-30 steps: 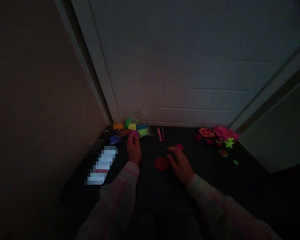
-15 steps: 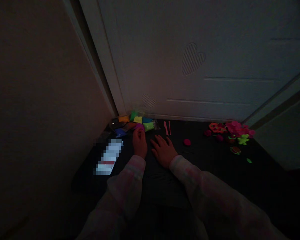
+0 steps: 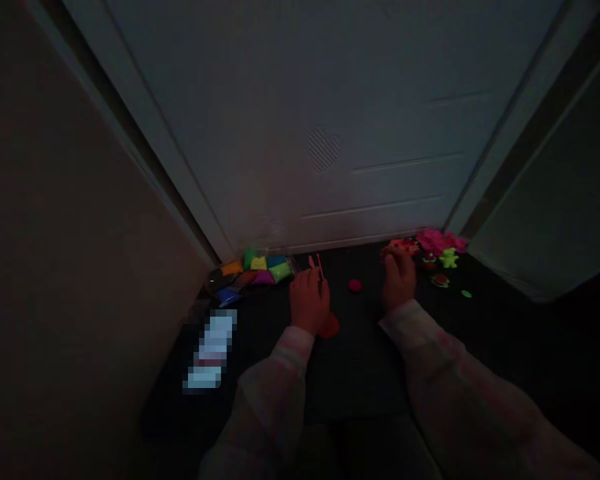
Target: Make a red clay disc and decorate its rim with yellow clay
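My left hand [image 3: 310, 303] lies palm down on the dark tabletop with its fingers stretched forward, close to two thin pink tools [image 3: 319, 261]. Beside its wrist a flat orange-red disc [image 3: 331, 326] shows, partly covered by the hand. Further right, my right hand [image 3: 399, 280] has its fingers bent together by the orange-red shaped piece [image 3: 405, 245]; whatever they grip is hidden. Between the hands sits a small round dark-pink lump [image 3: 355, 285].
Several coloured clay packets [image 3: 263, 277] lie at the back left, with a lit phone [image 3: 213, 350] in front. Pink pieces [image 3: 435, 241], a yellow-green bear shape [image 3: 449, 258] and a small green piece [image 3: 467, 293] lie right. A white panel [image 3: 280, 133] rises behind the table.
My right hand has left the table's middle and reached the pieces at right. My left hand has come away from the packets to the middle. The orange-red disc now shows. The view has shifted.
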The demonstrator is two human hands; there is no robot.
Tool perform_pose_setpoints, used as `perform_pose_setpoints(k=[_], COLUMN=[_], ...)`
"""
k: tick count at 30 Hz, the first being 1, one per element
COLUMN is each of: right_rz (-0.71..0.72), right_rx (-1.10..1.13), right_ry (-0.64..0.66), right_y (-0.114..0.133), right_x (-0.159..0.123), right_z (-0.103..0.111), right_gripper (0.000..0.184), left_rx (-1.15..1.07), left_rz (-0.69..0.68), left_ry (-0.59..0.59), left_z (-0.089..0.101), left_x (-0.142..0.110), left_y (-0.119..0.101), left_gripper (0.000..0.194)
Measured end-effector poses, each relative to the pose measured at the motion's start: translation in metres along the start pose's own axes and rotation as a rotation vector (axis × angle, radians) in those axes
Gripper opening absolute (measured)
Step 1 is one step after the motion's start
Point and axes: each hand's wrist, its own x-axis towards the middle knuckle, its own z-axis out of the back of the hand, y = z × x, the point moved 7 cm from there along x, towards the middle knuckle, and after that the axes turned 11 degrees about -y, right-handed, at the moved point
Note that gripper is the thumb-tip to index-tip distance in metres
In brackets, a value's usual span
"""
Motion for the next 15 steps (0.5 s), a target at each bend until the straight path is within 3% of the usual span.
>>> perform_pose_setpoints(k=[2, 5, 11, 15], right_rz=[-0.039, -0.125, -0.153, -0.123], right_rx=[0.018, 0.006, -0.026, -0.011], right_ry=[-0.166, -0.310, -0.299, -0.282], right_y=[-0.007, -0.019, -0.030, -0.032], right_x=[0.014, 0.026, 0.029, 0.026], right_z=[0.017, 0.031, 0.029, 0.027], right_gripper=[0.019, 0.018, 0.018, 0.018], left_rx=[0.050, 0.129, 0.147, 0.008], left_rz=[-0.051, -0.081, -0.052, 0.068], left_ry=[0.087, 0.163, 0.273, 0.199], left_z=[-0.019, -0.040, -0.055, -0.049], left_x=[-0.003, -0.011, -0.020, -0.010], left_y=[-0.015, -0.018, -0.012, -0.001], left_gripper=[0.037, 0.044, 0.053, 0.050])
